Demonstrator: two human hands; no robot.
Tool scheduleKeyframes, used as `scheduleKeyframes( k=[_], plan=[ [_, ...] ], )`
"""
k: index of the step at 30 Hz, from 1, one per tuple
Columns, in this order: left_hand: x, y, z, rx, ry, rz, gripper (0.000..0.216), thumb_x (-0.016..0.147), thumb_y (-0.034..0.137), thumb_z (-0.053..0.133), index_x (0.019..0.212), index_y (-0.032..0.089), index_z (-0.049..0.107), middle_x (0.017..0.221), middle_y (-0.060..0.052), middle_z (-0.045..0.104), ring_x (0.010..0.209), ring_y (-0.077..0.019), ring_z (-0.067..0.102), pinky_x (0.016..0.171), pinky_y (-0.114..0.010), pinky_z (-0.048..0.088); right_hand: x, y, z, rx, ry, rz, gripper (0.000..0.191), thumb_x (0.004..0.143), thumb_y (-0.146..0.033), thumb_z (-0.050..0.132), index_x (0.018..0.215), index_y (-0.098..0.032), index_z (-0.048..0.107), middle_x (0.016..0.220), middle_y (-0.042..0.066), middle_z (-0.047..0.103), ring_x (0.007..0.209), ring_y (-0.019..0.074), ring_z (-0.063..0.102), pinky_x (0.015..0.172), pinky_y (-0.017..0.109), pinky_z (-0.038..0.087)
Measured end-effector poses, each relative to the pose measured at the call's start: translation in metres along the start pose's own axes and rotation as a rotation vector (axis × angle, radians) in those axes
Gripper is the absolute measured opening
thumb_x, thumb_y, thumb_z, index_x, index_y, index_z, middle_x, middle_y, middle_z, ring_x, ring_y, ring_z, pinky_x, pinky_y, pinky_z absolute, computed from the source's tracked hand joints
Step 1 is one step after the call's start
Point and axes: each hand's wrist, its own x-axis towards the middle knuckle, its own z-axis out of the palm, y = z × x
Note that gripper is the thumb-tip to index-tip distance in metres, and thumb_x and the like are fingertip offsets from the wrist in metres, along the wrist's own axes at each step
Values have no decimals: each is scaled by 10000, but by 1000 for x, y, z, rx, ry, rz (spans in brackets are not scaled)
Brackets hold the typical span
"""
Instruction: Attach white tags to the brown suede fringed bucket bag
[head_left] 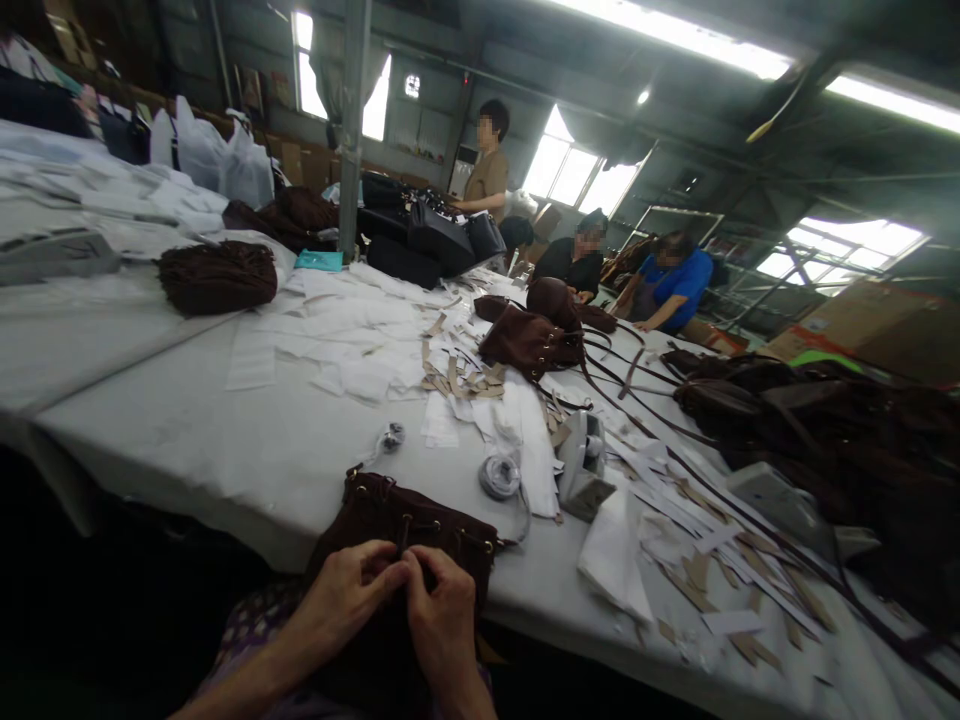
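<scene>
A dark brown drawstring bag (450,520) leans against the table's front edge, partly over my lap, with metal eyelets along its top. My left hand (365,582) and my right hand (442,600) meet at the front of the bag. Both have their fingers pinched together on a short dark cord (405,530) that hangs from the bag's top. The fingertips hide the lower end of the cord. A wrapped strap coil (500,476) lies right of the bag, joined to its side ring. A smaller wrapped piece (391,437) sits behind the bag's left corner.
Grey tape dispenser (585,465) stands to the right, amid white paper and tan strips (465,378). Another brown bag (532,340) with long straps lies farther back. Dark bags (840,410) are heaped at right. A metal post (351,130) rises at left. Several people work across the table.
</scene>
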Motion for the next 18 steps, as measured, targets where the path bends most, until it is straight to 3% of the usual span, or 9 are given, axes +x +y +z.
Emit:
scheduleKeyframes(
  k=[3,5,7,10,13,18],
  plan=[
    [7,-6,12,-242,0,-32,352,744,450,715,946,162,690,928,-57,718,866,-201,650,739,-237,497,-3,6,1,163,-82,-4,195,845,-280,554,839,-191,727,824,58,715,795,202,660,735,266,487],
    [8,-12,16,-466,-27,-129,292,757,415,718,874,150,683,816,-34,697,723,-143,634,635,-200,485,-1,17,2,300,-86,115,263,847,-388,574,820,-164,710,700,47,680,638,172,630,596,243,485],
    [6,-15,16,-727,-82,-263,256,771,379,720,839,137,669,732,-10,660,594,-86,588,562,-172,462,2,29,3,384,-35,279,417,827,-537,570,795,-138,683,546,4,588,436,114,500,414,207,378],
    [-1,-13,15,-1003,-149,-430,279,759,342,749,919,129,666,734,-14,654,565,-59,584,576,-164,478,8,39,4,410,-58,409,600,787,-700,511,702,-121,644,445,-40,464,351,63,335,340,185,224],
    [-6,-12,16,-1017,-193,-504,341,718,397,781,893,133,658,680,-10,647,514,-51,566,509,-142,445,13,36,5,467,-225,430,648,767,-746,493,607,-127,597,430,-55,407,360,45,288,349,178,181],
    [-2,-31,30,-705,-231,-347,529,654,654,701,678,136,599,504,-2,569,367,-64,444,359,-167,296,22,26,6,559,-410,433,525,656,-633,713,689,-116,628,504,-41,490,415,54,383,390,163,236]
  ],
)
